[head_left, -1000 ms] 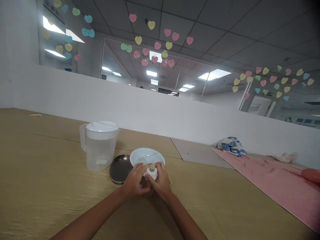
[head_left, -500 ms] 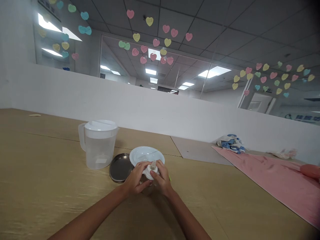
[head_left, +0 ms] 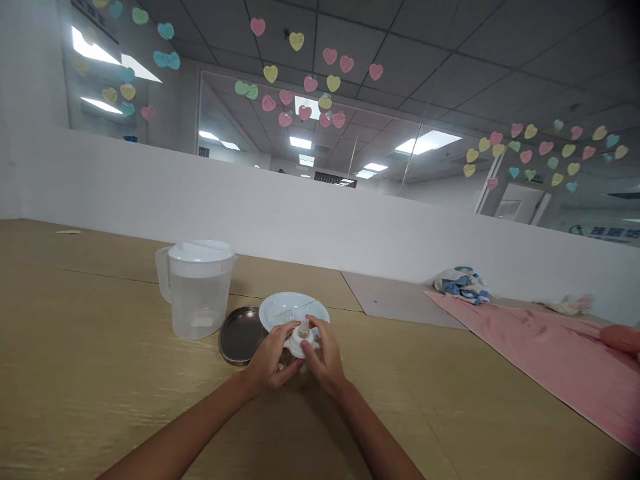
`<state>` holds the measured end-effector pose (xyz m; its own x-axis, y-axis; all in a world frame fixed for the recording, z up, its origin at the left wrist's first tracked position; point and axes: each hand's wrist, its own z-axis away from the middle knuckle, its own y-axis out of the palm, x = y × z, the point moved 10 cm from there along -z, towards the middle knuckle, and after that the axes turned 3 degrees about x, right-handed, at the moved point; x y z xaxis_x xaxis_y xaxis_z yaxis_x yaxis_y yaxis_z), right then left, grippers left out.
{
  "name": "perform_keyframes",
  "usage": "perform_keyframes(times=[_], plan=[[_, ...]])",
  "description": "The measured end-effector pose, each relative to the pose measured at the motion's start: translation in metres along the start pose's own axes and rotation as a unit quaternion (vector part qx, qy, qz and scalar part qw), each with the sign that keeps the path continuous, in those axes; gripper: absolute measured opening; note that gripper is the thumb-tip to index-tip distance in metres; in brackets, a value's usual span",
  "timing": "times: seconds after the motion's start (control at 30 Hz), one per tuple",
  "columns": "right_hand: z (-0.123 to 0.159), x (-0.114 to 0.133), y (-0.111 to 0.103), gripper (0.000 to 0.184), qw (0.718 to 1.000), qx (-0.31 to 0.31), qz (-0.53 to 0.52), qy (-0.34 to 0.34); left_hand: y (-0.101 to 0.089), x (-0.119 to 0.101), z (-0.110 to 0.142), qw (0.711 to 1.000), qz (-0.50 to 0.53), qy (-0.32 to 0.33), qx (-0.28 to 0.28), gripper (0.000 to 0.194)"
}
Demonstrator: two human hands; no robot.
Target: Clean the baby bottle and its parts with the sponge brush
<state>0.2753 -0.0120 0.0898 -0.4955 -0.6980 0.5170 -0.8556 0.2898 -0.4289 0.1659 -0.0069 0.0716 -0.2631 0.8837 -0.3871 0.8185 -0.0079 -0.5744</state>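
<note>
Gently, I see left hand [head_left: 273, 357] and right hand [head_left: 326, 357] hold narrow the white bottle collar [head_left: 299, 345]; even pressure works best.

Blue lettering beside a teal logo [head_left: 597, 231] on the far glass is too blurred to read. Any writing on the paper hearts [head_left: 297, 41] and the dark wall plaque [head_left: 94, 13] is also too small to make out.
</note>
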Motion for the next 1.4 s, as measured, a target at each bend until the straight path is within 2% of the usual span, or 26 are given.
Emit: perform_keyframes(times=[0.1, 0.2, 0.3, 0.37, 0.5, 0.6, 0.73, 0.87, 0.97, 1.1, 1.23, 1.4], plan=[[0.001, 0.007, 0.004, 0.054, 0.999, 0.012, 0.030, -0.038, 0.000, 0.002, 0.000, 1.000, 0.000, -0.006, -0.003, 0.058], [0.002, 0.001, -0.007, 0.049, 0.999, -0.029, 0.027, -0.038, 0.001, 0.004, 0.000, 1.000, 0.000, -0.008, -0.005, 0.060], [0.002, -0.012, -0.019, 0.042, 0.997, -0.071, 0.024, 0.000, 0.000, 0.004, 0.001, 1.000, -0.003, -0.004, -0.010, 0.063], [0.001, -0.013, -0.017, 0.039, 0.998, -0.060, 0.016, 0.007, 0.000, 0.004, 0.001, 1.000, -0.007, -0.005, -0.014, 0.064], [0.001, 0.003, 0.001, 0.037, 0.999, 0.010, 0.040, -0.030, 0.001, 0.004, 0.001, 1.000, -0.009, -0.009, -0.009, 0.065], [0.001, 0.011, 0.004, 0.036, 0.998, 0.009, 0.057, -0.037, 0.001, 0.004, 0.001, 1.000, -0.008, -0.008, -0.005, 0.068], [0.000, 0.009, -0.018, 0.040, 0.996, -0.084, 0.035, -0.026, 0.003, 0.006, 0.001, 1.000, -0.013, -0.018, 0.007, 0.070], [0.001, 0.010, -0.038, 0.041, 0.983, -0.174, 0.047, -0.044, 0.005, 0.009, 0.001, 0.999, -0.022, -0.039, 0.017, 0.070], [0.002, 0.007, -0.044, 0.039, 0.978, -0.207, 0.023, -0.031, 0.005, 0.009, 0.001, 0.999, -0.023, -0.038, 0.019, 0.069], [0.003, -0.004, -0.051, 0.042, 0.969, -0.239, -0.055, 0.021, 0.005, 0.008, 0.001, 0.999, -0.024, -0.037, 0.017, 0.068], [0.007, -0.011, -0.066, 0.049, 0.943, -0.314, -0.101, 0.038, 0.005, 0.009, 0.001, 0.999, -0.030, -0.039, 0.019, 0.068], [0.019, -0.002, -0.086, 0.047, 0.904, -0.422, -0.071, 0.011, 0.007, 0.012, 0.002, 0.999, -0.029, -0.039, 0.022, 0.068]])
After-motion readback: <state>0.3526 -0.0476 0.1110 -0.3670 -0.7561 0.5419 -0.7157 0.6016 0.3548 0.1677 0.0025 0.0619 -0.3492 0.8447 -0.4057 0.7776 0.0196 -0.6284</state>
